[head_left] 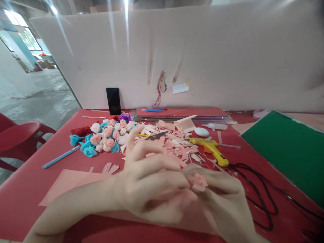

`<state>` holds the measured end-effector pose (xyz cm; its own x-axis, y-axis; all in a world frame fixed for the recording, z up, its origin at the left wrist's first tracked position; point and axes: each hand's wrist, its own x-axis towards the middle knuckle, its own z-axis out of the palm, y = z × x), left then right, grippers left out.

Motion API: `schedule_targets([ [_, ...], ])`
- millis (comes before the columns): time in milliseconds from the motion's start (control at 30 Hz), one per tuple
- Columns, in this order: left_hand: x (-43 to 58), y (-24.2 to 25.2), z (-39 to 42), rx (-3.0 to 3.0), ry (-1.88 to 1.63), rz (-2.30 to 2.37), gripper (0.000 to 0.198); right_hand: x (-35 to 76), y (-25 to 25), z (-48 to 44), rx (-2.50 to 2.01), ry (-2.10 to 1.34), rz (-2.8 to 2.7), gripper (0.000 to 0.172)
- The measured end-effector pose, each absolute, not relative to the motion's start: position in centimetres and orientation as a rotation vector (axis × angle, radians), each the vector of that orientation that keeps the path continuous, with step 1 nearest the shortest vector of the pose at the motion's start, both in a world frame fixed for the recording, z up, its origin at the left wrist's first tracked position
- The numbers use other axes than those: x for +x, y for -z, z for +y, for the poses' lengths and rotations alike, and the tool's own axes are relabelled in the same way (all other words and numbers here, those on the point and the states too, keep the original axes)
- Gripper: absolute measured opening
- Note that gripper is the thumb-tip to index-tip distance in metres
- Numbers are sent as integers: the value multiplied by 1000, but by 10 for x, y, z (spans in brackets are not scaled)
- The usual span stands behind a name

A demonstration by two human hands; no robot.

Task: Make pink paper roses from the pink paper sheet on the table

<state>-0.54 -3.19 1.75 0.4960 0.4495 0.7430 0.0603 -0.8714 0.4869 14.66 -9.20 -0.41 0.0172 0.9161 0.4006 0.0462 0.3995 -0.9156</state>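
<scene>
A small pink paper flower [199,182] sits between my two hands, low in the middle of the head view. My left hand [152,182] comes from the left with its index finger raised and its thumb and other fingers closed on the flower's left side. From the right, my right hand [225,195] pinches the flower, its fingers curled around it. Pink paper shows beneath both hands, partly hidden by them. Close behind the hands lie scissors [157,135] with yellow handles, among pink and white paper scraps [177,148].
Finished paper flowers [106,135] in several colours are heaped at left. A yellow glue gun [211,148] with a black cord lies right, near a white oval object [201,132] and a bottle [215,126]. A green board [288,155] covers the right side. A phone [113,101] leans on the partition.
</scene>
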Motion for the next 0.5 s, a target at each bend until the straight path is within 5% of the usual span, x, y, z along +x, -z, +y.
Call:
schedule_targets([
  [500, -6, -39, -41, 2170, -1013, 538, 13, 147, 2, -81, -906, -591, -1485, 9],
])
